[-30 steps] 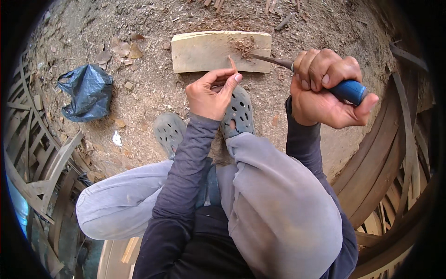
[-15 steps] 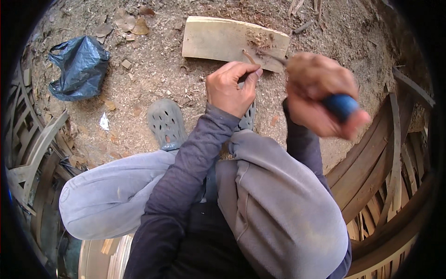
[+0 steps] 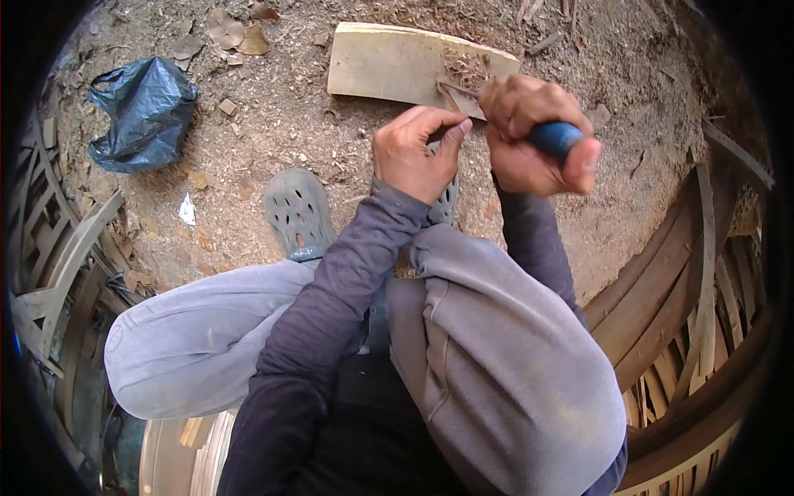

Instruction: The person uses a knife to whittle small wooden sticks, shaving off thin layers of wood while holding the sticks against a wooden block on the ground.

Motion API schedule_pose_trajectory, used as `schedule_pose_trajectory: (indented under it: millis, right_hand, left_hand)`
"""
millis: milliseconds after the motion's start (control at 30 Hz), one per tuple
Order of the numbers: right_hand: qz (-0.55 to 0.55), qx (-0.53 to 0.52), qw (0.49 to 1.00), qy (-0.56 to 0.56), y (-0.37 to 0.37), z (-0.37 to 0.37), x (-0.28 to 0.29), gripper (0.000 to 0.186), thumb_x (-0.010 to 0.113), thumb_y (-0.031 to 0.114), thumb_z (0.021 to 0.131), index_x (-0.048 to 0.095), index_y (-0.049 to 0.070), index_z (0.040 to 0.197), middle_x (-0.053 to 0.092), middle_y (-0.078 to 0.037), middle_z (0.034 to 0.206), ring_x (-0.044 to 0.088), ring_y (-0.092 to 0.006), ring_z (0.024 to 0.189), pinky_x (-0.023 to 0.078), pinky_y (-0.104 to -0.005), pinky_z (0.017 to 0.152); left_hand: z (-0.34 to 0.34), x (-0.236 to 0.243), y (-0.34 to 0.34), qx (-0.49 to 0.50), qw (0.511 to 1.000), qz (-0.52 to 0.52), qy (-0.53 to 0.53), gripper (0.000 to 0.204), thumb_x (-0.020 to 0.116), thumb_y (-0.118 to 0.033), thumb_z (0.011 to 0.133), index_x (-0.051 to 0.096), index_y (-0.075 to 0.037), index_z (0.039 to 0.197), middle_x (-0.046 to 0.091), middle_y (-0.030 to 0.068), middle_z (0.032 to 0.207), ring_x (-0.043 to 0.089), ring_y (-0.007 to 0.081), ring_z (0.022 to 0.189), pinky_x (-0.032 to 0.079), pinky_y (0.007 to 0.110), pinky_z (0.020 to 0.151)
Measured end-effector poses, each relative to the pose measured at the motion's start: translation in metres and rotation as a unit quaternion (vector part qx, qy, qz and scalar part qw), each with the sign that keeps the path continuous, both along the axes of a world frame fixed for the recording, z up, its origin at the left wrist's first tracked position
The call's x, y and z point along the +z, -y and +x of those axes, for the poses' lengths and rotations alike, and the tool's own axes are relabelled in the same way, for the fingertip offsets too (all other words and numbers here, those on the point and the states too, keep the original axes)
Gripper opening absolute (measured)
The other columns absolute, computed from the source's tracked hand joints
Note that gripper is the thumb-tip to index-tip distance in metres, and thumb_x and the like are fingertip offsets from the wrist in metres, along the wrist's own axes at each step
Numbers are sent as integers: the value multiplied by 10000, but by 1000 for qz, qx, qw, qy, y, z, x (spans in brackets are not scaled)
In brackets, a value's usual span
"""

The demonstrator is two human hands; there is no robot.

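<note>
My left hand (image 3: 416, 153) is closed in a pinch on the lower end of a thin brown wood strip (image 3: 449, 98). The strip's upper end lies over a pale, slightly curved wooden board (image 3: 380, 66) on the ground. In my right hand (image 3: 533, 132), fingers are wrapped round a tool with a blue handle (image 3: 556, 139) and a slim dark shaft. The shaft's far end reaches across the board to the top of the strip; whether it is a knife or a file cannot be made out. Curled brown shavings (image 3: 468, 69) lie on the board beside the shaft.
A dark plastic bag (image 3: 145, 116) lies at the left, with dry leaves (image 3: 225, 31) beyond it. Grey clogs (image 3: 298, 213) are on my feet. Curved wooden pieces are stacked at the right (image 3: 662, 306) and left (image 3: 70, 256). Sawdust and chips cover the ground.
My right hand has moved left and slightly away from me with the blue-handled tool, bringing its shaft to the strip. My left hand keeps its pinch on the strip.
</note>
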State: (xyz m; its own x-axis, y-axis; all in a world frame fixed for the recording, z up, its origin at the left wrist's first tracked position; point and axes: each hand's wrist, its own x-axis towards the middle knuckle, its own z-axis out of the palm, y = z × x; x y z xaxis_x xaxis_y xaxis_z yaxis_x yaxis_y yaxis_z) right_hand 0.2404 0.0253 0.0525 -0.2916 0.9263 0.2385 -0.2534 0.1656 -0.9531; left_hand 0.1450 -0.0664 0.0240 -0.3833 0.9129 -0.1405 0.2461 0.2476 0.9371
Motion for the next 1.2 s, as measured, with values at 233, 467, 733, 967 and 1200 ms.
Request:
schedule_pose_trajectory:
  millis: [233,467,733,967,1200]
  right_hand:
    - [18,8,1000,-9,3,4,1,739,340,704,931,463,33,649,393,-80,521,364,-174,448,300,-345,428]
    - [24,-12,996,-87,2,7,-13,746,396,646,961,526,-30,671,444,-80,531,435,-204,442,380,-342,426]
    - [70,3,996,55,7,5,-8,752,305,734,939,502,45,708,435,-54,552,391,-167,437,329,-333,421]
    - [49,46,998,11,0,2,-5,784,383,678,953,512,-22,621,477,-93,544,494,-233,464,432,-337,453]
    - [87,7,992,-89,1,20,20,741,321,710,940,451,26,687,373,-79,533,332,-167,450,301,-340,444]
  left_hand:
    - [2,-3,-1,-16,1000,13,-16,105,778,-103,818,741,-33,887,723,119,820,720,216,713,559,309,639]
    - [1,2,1,-5,1000,-4,2,125,789,-117,826,746,-24,897,731,109,819,722,185,718,570,290,657]
    - [2,-2,-2,2,1000,3,21,118,783,-122,830,730,-25,869,724,112,796,719,189,708,568,293,643]
    - [-6,-3,2,-8,1000,2,-19,154,787,-154,842,735,-16,888,737,106,805,730,172,731,579,282,677]
    - [-13,-4,5,-20,999,-7,-31,191,802,-204,846,737,-25,860,735,82,763,730,159,681,574,270,624]
